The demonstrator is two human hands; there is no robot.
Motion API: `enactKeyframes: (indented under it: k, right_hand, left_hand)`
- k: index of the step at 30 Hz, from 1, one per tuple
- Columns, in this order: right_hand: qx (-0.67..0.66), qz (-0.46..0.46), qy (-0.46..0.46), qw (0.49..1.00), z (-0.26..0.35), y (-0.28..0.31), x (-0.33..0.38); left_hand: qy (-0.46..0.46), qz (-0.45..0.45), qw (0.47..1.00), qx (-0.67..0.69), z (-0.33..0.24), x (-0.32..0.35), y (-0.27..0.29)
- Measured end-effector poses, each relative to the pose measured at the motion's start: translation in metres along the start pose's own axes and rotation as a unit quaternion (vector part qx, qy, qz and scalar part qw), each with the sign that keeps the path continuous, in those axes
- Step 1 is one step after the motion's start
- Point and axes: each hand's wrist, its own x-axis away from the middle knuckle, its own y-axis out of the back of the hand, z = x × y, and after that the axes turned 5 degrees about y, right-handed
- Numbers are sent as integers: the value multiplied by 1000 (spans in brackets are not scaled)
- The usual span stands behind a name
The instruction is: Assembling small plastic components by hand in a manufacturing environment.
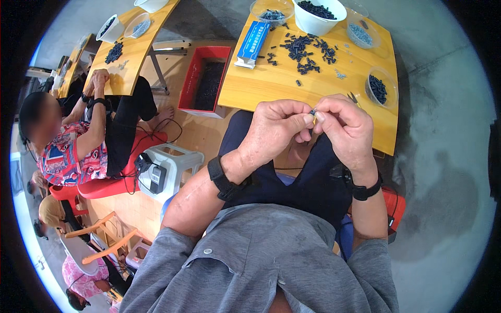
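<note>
Plainly, a yellow wood-grained table [250, 86] spreads out beyond the hands. One white plastic bucket [310, 26], heaped with black pieces, stands at its far side. Left hand [282, 125] and right hand [345, 128] meet at the table's near edge, thumbs and fingers bent into a pinch. One slim blue-and-white cardboard box [253, 43] and three clear round plastic tubs [394, 98] surround loose black tube-like parts [297, 47], too many to count. Between both hands' fingertips is a tiny dark piece [313, 112], gripped from either side; whether it is one part or two, I cannot tell.
</note>
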Motion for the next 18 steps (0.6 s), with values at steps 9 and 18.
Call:
enactKeyframes:
  k: [9,18]
  right_hand:
    - [57,17,2,998,-2,0,-1]
    - [118,48,71,989,-16,0,0]
  left_hand:
    - [1,-3,1000,-6,3,-3,1]
    - [18,-17,1000,2,9,-7,5]
